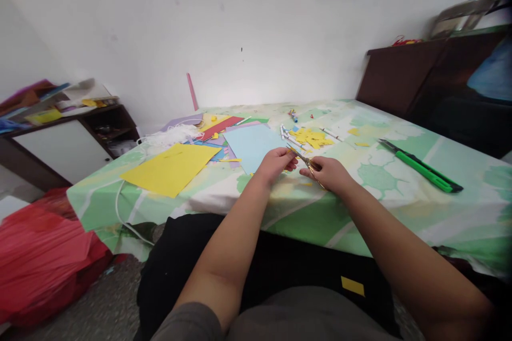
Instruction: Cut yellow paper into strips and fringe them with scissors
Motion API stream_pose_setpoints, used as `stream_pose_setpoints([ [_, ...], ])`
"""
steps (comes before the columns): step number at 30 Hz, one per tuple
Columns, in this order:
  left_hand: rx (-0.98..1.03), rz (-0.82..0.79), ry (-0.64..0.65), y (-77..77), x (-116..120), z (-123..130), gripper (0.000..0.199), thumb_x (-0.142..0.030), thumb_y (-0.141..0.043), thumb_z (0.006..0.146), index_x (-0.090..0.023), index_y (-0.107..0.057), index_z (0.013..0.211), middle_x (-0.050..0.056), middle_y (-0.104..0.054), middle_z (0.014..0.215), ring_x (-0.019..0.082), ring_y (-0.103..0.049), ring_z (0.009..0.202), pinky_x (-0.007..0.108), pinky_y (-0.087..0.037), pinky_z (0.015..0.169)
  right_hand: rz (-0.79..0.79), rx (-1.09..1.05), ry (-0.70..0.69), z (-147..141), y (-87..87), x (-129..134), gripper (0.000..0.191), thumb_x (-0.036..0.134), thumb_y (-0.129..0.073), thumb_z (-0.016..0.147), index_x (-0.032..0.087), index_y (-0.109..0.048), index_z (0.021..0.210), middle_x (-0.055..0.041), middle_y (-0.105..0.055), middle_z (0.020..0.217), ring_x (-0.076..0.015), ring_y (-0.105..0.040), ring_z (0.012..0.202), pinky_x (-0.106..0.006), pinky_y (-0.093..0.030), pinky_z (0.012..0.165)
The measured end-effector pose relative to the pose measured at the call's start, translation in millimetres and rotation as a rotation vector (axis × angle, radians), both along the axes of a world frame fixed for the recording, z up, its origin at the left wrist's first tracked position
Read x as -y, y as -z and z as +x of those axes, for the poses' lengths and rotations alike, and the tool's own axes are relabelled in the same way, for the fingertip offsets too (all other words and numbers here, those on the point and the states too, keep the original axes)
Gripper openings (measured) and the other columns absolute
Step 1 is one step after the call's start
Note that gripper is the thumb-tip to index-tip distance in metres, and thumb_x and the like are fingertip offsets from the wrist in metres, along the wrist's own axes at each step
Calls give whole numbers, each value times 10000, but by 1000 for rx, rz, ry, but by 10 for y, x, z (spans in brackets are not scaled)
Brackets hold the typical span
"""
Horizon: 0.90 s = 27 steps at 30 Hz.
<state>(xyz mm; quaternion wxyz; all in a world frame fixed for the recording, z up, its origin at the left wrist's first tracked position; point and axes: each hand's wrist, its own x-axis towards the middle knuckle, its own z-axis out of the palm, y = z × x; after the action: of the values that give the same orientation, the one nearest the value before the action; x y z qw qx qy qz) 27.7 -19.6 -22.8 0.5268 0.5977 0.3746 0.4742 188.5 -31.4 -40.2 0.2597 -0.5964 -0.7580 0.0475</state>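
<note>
Left of the green cutter (424, 169) with its smooth plastic handle lie metallic, shiny scissors (306, 161) and matt yellow paper (172, 169), and farther left of it, beyond the table, sits a glossy, crinkled red plastic bag (44, 264).

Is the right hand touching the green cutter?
Apart. The head view shows patterned tablecloth between the right hand and the green cutter.
</note>
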Motion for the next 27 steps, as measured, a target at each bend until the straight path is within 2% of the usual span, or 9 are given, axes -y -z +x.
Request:
stream_pose_setpoints([
  [13, 34, -5, 35, -23, 16, -18, 187, -287, -566, 668, -113, -528, 612, 18, -542, 568, 74, -497, 474, 243, -390, 534, -7, 16, 22, 0, 1, -4, 414, 598, -476, 605, 199, -402, 520, 11, -485, 520, -118, -397, 501, -226, -247, 456],
  [27, 44, -48, 50, 36, -51, -49, 236, -335, -596, 641, -106, -561, 684, 47, -596, 629, 97, -541, 537, 247, -416, 554, 1, 2, 43, 15, 11, -19, 426, 608, -493, 586, 199, -404, 501, 10, -481, 501, -115, -388, 480, -234, -226, 442],
])
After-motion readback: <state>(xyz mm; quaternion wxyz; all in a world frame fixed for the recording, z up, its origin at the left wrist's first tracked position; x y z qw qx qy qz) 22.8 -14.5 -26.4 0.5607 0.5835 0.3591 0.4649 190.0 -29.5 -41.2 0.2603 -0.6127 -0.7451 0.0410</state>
